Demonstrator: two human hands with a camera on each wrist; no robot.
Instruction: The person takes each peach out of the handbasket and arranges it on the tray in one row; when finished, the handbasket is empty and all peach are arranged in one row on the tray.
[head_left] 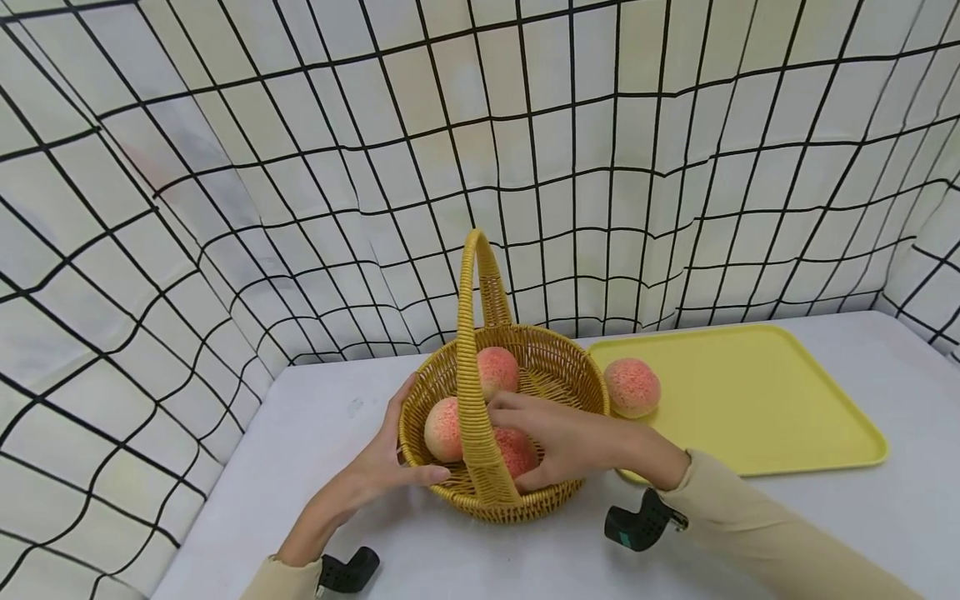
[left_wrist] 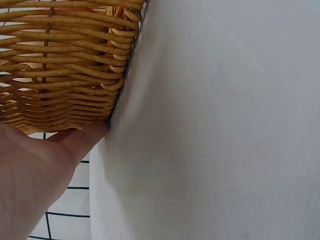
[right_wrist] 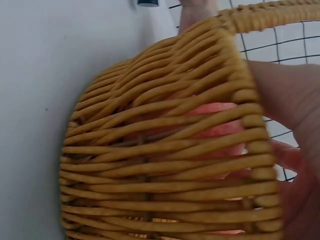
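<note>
The round wicker basket (head_left: 551,504) has a tall arched handle and holds pink-and-cream peaches. My left hand (head_left: 378,462) holds its left side, thumb by the front rim; in the left wrist view, fingers of the left hand (left_wrist: 37,170) touch the wicker low down. Reaching in over the right rim, my right hand (head_left: 558,433) grips a peach (head_left: 516,454) near the front. Two more lie inside: a peach (head_left: 442,429) at the left, partly behind the handle, and a peach (head_left: 498,371) farther back. In the right wrist view, the weave partly hides the peach.
Right of the basket is a yellow tray (head_left: 757,400), with another peach (head_left: 632,387) on its left end. Both stand on a white table (head_left: 315,425). Behind and to the left rises a white wall (head_left: 645,208) covered by a black grid net. Black wrist devices show on both arms.
</note>
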